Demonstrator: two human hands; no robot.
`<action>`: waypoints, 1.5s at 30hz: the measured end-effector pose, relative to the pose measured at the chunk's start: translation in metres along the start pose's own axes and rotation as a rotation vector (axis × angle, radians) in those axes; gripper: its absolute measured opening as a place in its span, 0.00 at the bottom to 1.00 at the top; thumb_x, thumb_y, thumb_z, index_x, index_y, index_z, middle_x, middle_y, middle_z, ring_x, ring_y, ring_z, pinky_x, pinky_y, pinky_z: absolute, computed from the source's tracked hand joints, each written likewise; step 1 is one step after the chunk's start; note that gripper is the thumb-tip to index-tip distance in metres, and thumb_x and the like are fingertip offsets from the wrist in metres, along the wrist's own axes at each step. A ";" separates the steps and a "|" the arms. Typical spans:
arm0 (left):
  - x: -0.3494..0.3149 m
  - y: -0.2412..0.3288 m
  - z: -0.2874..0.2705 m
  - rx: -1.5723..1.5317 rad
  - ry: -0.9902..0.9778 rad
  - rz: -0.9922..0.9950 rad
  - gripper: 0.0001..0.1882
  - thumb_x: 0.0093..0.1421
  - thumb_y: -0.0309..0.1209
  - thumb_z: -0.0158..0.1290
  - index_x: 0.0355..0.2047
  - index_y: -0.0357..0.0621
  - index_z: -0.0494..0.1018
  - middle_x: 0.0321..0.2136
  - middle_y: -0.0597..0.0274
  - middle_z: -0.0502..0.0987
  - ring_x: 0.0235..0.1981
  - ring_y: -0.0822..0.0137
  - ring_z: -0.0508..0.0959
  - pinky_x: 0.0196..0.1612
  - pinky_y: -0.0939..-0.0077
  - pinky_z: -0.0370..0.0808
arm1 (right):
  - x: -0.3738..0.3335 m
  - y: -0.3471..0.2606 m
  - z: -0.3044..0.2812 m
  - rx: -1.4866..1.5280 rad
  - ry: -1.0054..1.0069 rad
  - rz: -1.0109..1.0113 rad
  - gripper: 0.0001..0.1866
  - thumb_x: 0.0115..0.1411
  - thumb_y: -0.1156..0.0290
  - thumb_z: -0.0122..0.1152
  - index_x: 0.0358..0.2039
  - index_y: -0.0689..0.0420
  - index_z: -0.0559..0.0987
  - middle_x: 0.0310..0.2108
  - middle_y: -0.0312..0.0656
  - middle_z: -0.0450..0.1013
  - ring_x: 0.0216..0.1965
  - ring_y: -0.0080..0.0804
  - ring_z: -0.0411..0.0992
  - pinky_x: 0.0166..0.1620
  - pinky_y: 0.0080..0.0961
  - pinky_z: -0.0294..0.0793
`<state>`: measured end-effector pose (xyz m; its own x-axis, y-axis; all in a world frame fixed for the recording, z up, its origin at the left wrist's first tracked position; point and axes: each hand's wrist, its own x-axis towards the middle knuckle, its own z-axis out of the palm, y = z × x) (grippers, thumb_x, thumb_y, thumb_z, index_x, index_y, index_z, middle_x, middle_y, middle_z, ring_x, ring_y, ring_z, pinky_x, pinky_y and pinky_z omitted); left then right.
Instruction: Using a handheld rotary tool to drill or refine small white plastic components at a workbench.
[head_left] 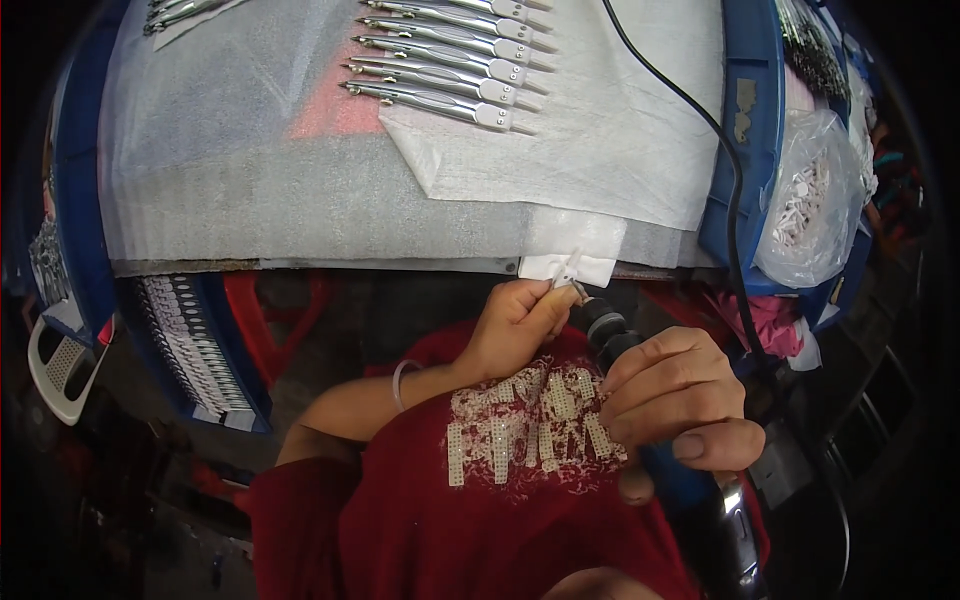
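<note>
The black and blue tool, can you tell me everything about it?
The tool is long, rounded and plasticky-looking: ringed black front, blue middle, shiny patch on its dark rear. It slants, front pointing up-left. The right hand grips it, its front close to a small pale piece in the left hand.

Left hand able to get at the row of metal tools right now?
Probably not as is: the left hand grips a white part, with the driver held up to it. The way over the white sheet to the metal tools looks free, though.
</note>
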<state>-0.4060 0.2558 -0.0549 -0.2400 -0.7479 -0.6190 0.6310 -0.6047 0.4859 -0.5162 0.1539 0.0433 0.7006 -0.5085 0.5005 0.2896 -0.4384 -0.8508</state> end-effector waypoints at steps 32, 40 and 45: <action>0.003 -0.009 -0.005 0.009 -0.008 0.039 0.15 0.67 0.32 0.46 0.27 0.36 0.74 0.17 0.73 0.68 0.18 0.82 0.63 0.21 0.85 0.61 | 0.004 0.005 0.009 0.096 0.072 -0.035 0.20 0.48 0.70 0.71 0.32 0.60 0.67 0.24 0.46 0.75 0.22 0.35 0.76 0.27 0.28 0.78; 0.000 -0.001 -0.003 -0.027 -0.004 -0.038 0.13 0.67 0.32 0.47 0.33 0.36 0.76 0.17 0.73 0.68 0.18 0.83 0.63 0.21 0.87 0.61 | -0.004 0.001 0.003 -0.018 0.065 -0.039 0.25 0.56 0.61 0.67 0.42 0.55 0.60 0.25 0.39 0.74 0.20 0.28 0.75 0.26 0.23 0.78; 0.000 0.000 -0.002 -0.028 0.001 -0.053 0.13 0.67 0.32 0.47 0.31 0.36 0.76 0.17 0.73 0.68 0.18 0.83 0.64 0.21 0.87 0.61 | -0.004 0.004 0.000 0.004 0.058 -0.039 0.25 0.56 0.61 0.67 0.42 0.55 0.60 0.25 0.40 0.74 0.20 0.28 0.75 0.25 0.23 0.77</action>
<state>-0.4048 0.2561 -0.0565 -0.2725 -0.7148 -0.6441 0.6382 -0.6353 0.4349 -0.5176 0.1542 0.0381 0.6501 -0.5333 0.5412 0.3185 -0.4554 -0.8314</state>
